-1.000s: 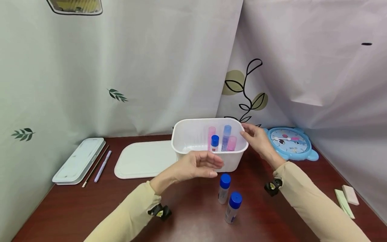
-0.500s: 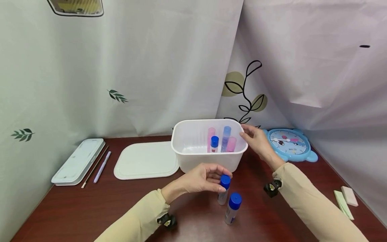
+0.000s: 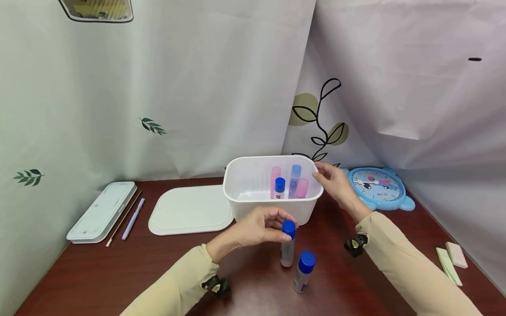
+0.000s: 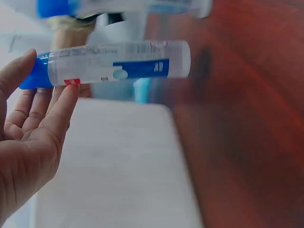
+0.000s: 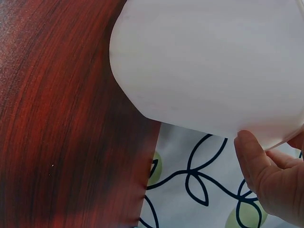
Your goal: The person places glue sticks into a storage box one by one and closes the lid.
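- Dark red wooden table (image 3: 99, 272), leaf-print curtain behind.
- Far left: flat white case (image 3: 100, 210), two pens (image 3: 132, 213) beside it, then a white lid (image 3: 189, 208).
- Left hand (image 3: 257, 226) pinches a blue-capped glue stick (image 3: 287, 243) by its cap, upright, lifted just in front of the white tub (image 3: 253, 204).
- Second glue stick (image 3: 303, 271) stands on the table, just right.
- Tub holds more sticks.
- Right hand (image 3: 336, 184) grips the tub's right rim.
- Blue clock (image 3: 379, 186) at right.

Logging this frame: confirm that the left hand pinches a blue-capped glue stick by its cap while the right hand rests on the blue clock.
Not quite. The right hand holds the rim of the white bin, not the clock; the head view shows it. The left hand does pinch the glue stick by its cap.
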The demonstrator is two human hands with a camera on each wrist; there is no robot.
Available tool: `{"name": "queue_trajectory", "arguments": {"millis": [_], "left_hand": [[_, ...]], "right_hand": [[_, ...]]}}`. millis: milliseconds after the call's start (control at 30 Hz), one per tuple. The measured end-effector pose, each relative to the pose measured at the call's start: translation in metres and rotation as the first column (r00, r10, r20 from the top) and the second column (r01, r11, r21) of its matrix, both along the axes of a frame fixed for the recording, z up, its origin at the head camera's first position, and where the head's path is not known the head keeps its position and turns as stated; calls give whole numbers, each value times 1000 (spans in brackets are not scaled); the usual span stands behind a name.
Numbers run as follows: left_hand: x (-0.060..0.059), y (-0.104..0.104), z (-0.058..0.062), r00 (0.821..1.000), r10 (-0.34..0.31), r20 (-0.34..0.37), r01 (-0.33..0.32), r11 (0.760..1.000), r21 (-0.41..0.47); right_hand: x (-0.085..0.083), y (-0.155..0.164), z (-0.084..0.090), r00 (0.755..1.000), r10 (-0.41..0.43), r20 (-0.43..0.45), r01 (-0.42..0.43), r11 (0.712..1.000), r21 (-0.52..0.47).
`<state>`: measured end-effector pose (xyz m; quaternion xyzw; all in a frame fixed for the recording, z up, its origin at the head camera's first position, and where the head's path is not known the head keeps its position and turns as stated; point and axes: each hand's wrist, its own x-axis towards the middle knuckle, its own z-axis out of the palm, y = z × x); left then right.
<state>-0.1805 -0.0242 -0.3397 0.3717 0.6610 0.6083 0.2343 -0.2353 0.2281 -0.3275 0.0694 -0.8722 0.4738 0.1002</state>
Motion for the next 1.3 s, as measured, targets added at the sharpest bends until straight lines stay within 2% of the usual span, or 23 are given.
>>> {"name": "queue_trajectory", "arguments": {"millis": [100, 267, 333, 433, 500, 633, 867, 1067, 1300], "left_hand": [[-6, -11, 22, 998, 59, -30, -58, 998, 36], [-21, -32, 68, 984, 167, -62, -161, 983, 88], [-29, -41, 82, 978, 201, -53, -194, 975, 108], [-40, -51, 96, 963, 263, -56, -255, 959, 122], [-50, -54, 98, 950, 306, -58, -298, 947, 123], [-68, -54, 91, 924, 380, -41, -374, 921, 112], [-91, -44, 58, 880, 469, 75, -472, 881, 27], [-100, -34, 39, 831, 549, 87, -546, 836, -56], [-108, -22, 31, 787, 609, 99, -597, 792, -132]], "right_hand": [[-1, 1, 2, 1000, 7, -4, -7, 1000, -6], [-1, 2, 5, 1000, 14, 5, -14, 1000, -14], [-1, 3, 5, 1000, 13, 8, -13, 1000, -13], [0, 3, 6, 1000, 12, 11, -12, 1000, -9], [1, 2, 6, 1000, 14, 15, -14, 1000, -8], [2, 3, 6, 1000, 10, 17, -10, 1000, -6], [1, 1, 1, 1000, 8, 27, -7, 1000, -9], [0, 0, 0, 1000, 11, 23, -11, 1000, -22], [1, -1, -1, 1000, 10, 26, -9, 1000, -25]]}}
